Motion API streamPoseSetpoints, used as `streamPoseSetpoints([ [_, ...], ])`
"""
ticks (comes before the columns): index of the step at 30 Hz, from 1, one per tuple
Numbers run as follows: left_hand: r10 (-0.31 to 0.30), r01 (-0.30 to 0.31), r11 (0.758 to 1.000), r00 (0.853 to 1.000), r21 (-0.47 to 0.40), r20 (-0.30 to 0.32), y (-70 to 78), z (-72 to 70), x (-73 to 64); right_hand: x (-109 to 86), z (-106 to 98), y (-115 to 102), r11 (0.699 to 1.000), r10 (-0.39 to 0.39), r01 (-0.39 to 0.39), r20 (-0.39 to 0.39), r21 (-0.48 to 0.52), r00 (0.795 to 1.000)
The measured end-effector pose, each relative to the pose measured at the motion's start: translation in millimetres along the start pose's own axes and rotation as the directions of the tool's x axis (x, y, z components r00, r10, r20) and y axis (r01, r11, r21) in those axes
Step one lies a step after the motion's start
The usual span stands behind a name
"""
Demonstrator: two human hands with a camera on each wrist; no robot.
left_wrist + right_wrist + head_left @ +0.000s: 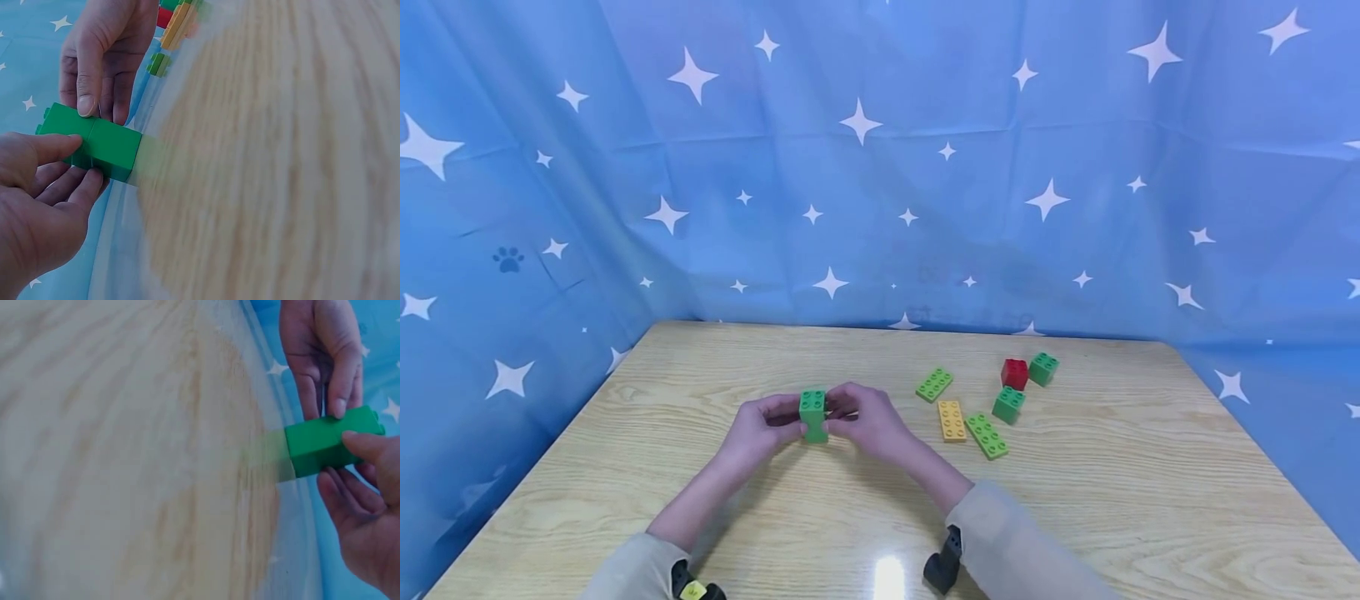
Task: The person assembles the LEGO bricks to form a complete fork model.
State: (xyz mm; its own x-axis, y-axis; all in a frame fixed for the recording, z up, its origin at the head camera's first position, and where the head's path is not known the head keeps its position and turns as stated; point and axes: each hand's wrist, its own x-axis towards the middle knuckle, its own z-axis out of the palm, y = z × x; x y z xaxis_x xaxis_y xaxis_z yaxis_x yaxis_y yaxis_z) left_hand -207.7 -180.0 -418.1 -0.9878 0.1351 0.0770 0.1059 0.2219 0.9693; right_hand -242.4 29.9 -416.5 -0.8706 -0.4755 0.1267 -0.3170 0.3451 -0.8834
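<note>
Two green toy bricks are stacked upright, the upper brick (812, 402) showing its studs and the lower brick (816, 434) close over the table. A thin seam between them shows in the left wrist view. From the left side my left hand (760, 429) pinches the stack between thumb and fingers. My right hand (874, 422) grips it from the opposite side, thumb toward me. Both thumbs lie on the near face, and the fingers behind are partly hidden. In the right wrist view the stack (319, 442) sits between both hands' fingertips.
Right of the hands on the wooden table (1112, 483) lie a light green flat brick (935, 384), a yellow flat brick (952, 422) and another light green flat brick (987, 437). Beyond them stand a red brick (1014, 374), a green brick (1008, 405) and another green brick (1043, 368). A blue starry curtain (925, 183) hangs behind.
</note>
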Motion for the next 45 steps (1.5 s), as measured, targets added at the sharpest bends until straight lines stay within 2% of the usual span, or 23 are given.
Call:
streamPoseSetpoints([
  [5,-0.004,0.004,1.000,1.000,-0.030,0.010,-1.1,3.5,1.6,-5.1,-3.1,2.9,1.000,0.009,-0.008,-0.016,0.007,1.000],
  [9,-0.003,0.003,1.000,1.000,-0.024,0.004,0.4,3.2,0.6,-17.5,-13.0,2.5,0.999,0.028,-0.027,-0.038,0.030,0.999],
  [12,0.012,-0.009,0.999,0.998,0.043,-0.054,5.0,0.3,-4.0,-32.8,-26.4,3.2,0.998,0.047,-0.045,-0.042,0.034,0.998],
  [15,0.053,-0.036,0.992,0.989,0.120,-0.141,12.1,0.1,-10.4,-52.3,-43.9,6.5,0.999,0.053,-0.052,-0.026,0.013,0.998],
  [18,0.124,-0.095,0.985,0.970,0.144,-0.211,20.6,6.0,-18.8,-72.8,-62.2,10.9,0.999,0.043,-0.043,-0.007,0.017,0.999],
  [21,0.217,-0.195,0.974,0.948,0.116,-0.231,28.8,16.2,-27.9,-91.4,-78.1,14.2,0.999,0.035,-0.034,-0.016,0.011,0.999],
  [24,0.304,-0.298,0.953,0.931,0.064,-0.200,35.5,28.5,-33.5,-106.6,-91.8,15.7,0.999,0.040,-0.040,-0.059,0.000,0.997],
  [26,0.333,-0.331,0.943,0.928,0.041,-0.165,39.7,37.1,-34.6,-115.8,-100.2,15.7,0.998,0.058,-0.060,-0.104,-0.020,0.993],
  [29,0.336,-0.336,0.942,0.935,0.018,-0.109,44.1,49.8,-32.6,-127.6,-110.9,17.0,0.994,0.083,-0.093,-0.172,-0.052,0.982],
  [34,0.268,-0.270,0.962,0.962,-0.038,-0.049,45.4,69.4,-24.1,-141.3,-125.1,23.6,0.985,0.091,-0.124,-0.252,-0.117,0.963],
  [38,0.208,-0.210,0.976,0.978,-0.062,-0.035,43.0,83.6,-13.0,-146.3,-131.5,28.8,0.982,0.088,-0.132,-0.291,-0.136,0.953],
  [45,0.160,-0.160,0.987,0.987,-0.012,-0.022,39.5,102.2,10.7,-150.8,-134.4,34.1,0.978,0.065,-0.124,-0.323,-0.165,0.944],
])
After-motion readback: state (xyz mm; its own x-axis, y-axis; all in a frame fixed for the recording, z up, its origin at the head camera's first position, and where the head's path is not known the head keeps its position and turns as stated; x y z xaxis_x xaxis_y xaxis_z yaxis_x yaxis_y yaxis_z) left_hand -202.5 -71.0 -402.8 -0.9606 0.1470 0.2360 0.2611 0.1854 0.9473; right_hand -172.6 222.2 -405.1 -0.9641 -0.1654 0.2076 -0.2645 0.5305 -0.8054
